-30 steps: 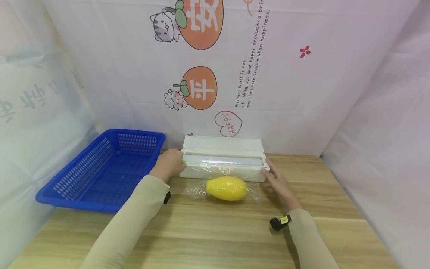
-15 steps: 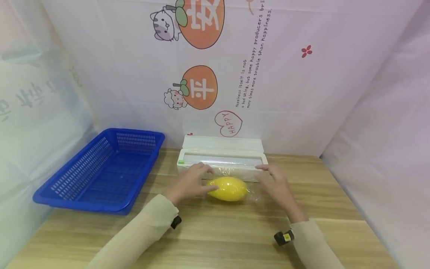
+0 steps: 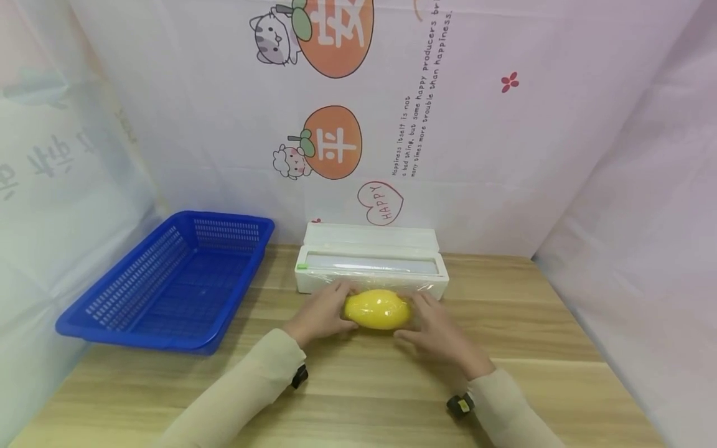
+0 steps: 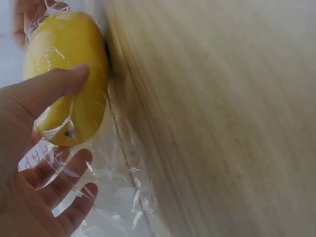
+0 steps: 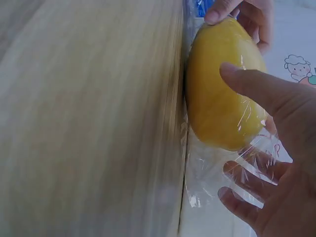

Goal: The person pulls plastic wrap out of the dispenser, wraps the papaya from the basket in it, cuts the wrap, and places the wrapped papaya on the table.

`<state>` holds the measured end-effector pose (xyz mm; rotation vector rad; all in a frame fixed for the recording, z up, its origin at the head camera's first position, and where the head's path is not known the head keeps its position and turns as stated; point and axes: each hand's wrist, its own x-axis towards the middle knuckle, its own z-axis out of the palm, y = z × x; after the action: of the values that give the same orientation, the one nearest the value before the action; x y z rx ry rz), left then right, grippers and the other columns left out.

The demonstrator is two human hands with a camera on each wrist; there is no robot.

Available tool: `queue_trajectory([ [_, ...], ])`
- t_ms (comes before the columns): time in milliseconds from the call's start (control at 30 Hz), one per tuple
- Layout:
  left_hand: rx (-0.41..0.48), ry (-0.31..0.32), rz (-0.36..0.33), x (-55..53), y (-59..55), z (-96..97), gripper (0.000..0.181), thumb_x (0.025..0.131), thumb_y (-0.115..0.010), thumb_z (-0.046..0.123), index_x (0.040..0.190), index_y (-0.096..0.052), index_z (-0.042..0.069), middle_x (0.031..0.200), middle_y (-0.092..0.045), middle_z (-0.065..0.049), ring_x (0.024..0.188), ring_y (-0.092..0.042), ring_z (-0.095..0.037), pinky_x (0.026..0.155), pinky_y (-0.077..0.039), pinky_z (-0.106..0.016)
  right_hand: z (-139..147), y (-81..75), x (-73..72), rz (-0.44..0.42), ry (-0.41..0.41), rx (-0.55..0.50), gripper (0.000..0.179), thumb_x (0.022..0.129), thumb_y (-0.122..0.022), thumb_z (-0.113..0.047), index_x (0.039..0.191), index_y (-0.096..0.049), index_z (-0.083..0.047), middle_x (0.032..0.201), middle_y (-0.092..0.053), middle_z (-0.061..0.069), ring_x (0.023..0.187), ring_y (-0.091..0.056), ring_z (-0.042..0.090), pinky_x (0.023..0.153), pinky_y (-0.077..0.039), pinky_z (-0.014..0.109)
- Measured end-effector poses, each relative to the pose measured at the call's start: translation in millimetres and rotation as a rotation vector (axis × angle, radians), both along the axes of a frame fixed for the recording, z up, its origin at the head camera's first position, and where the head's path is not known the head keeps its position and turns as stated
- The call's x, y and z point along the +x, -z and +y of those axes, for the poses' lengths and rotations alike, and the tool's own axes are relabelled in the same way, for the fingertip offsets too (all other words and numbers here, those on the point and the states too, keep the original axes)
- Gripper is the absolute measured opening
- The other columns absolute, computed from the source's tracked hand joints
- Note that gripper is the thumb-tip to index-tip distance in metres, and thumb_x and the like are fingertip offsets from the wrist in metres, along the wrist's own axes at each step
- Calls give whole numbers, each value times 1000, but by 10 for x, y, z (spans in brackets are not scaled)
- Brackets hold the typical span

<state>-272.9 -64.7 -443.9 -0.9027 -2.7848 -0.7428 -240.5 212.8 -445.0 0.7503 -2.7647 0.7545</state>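
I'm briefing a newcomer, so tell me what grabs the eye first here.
The bright yellow fruit in clear film draws the eye first, between the left hand and right hand, in front of the open white box. Next come the blue basket on the left of the table and the orange prints on the backdrop.

"HAPPY" in a heart outline (image 3: 380,203), "平" and "安" on oranges (image 3: 333,142), "Happiness itself is not" on backdrop (image 3: 476,137)

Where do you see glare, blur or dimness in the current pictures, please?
Head view: brightly lit, highlights on the yellow mango-shaped fruit, slight blur on the right hand; left wrist view: dimmer, glints on the clear plastic wrap, wood-grain table soft; right wrist view: likewise dim, glare streaks on the wrap.
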Motion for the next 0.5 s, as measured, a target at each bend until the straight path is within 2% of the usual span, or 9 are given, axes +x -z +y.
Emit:
queue_trajectory([
  [200, 73, 21, -29, -57, 55, -19, 59, 77, -89, 34, 124, -58, 15, 121, -61, 1, 111, -58, -16, 98, -48, -36, -16, 24, -38, -96, 15, -141, 67, 85, -81, -31, 141, -50, -9, 135, -53, 9, 122, -53, 29, 104, -44, 50],
  [300, 118, 34, -56, -84, 62, -34, 55, 78, -88, 34, 122, -62, 14, 117, -63, 3, 105, -59, -13, 93, -50, -33, -13, 32, -73, -119, -2, -204, 65, 87, -79, -29, 142, -50, -9, 136, -53, 9, 121, -54, 29, 102, -46, 51],
  [500, 193, 44, -156, -111, 22, -67, 52, 79, -86, 36, 122, -68, 12, 111, -67, 5, 98, -60, -12, 87, -51, -34, -7, 51, -146, -148, -37, -263, 60, 91, -76, -26, 142, -50, -8, 139, -53, 11, 127, -51, 30, 103, -45, 51],
])
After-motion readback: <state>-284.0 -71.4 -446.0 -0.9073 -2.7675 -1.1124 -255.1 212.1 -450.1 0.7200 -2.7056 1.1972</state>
